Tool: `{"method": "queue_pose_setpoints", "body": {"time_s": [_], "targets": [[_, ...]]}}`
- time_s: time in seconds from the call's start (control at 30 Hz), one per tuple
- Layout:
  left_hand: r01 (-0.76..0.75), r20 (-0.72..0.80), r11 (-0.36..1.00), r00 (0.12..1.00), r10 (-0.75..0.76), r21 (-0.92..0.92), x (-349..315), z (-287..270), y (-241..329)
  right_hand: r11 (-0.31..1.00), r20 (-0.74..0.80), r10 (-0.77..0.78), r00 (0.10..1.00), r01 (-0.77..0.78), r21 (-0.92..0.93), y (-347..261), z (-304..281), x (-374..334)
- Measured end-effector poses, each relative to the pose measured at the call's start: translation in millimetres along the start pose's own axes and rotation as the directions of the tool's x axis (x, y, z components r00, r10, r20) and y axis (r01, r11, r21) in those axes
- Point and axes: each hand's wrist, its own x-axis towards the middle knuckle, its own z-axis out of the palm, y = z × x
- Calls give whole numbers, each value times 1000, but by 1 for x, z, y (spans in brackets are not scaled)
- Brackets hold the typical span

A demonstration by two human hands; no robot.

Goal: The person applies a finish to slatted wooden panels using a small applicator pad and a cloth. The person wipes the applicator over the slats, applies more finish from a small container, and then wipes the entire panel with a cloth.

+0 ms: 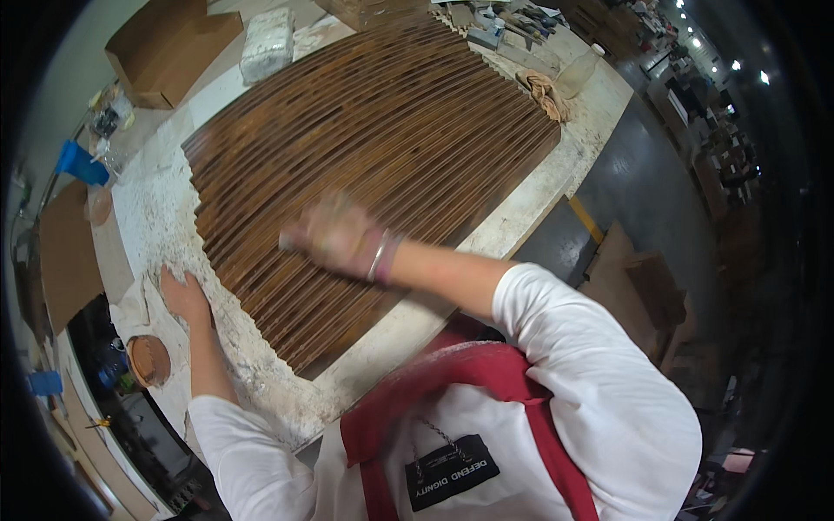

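A wide panel of brown stained wood strips (365, 139), grooved and with jagged ends, lies across the white work table. Over its near part is my right hand (334, 234), smeared by motion. Something pale shows by its fingers, but I cannot make out whether it is held. My left hand (184, 295) rests on the dusty tabletop (161, 217), left of the panel's jagged edge, with its fingers apart and nothing visible in them. Close to that hand lies a crumpled white cloth or paper (135, 308), with a round brown container (148, 360) below it.
An open cardboard box (169, 52) and a white wrapped bundle (268, 45) sit beyond the panel. A blue cup (82, 162) stands at the left. On the far right are a tan rag (545, 94), a translucent bottle (579, 71) and assorted tools (521, 26).
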Motion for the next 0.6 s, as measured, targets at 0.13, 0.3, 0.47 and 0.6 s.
{"method": "queue_pose_setpoints", "body": {"time_s": [0.13,0.3,0.47,0.6], "targets": [[-66,-70,911,997,41,-407,-42,-65,22,985,14,135,991,-133,-112,86,-18,-24],[-67,20,907,996,83,-416,-178,-143,101,952,-113,278,954,-289,-96,190,-45,-44],[-185,-45,959,983,179,-216,-268,-133,164,992,23,10,1000,-13,123,128,-21,-33],[307,-125,881,920,-372,-360,-297,-137,167,939,133,334,933,-342,42,281,-51,-61]]}}
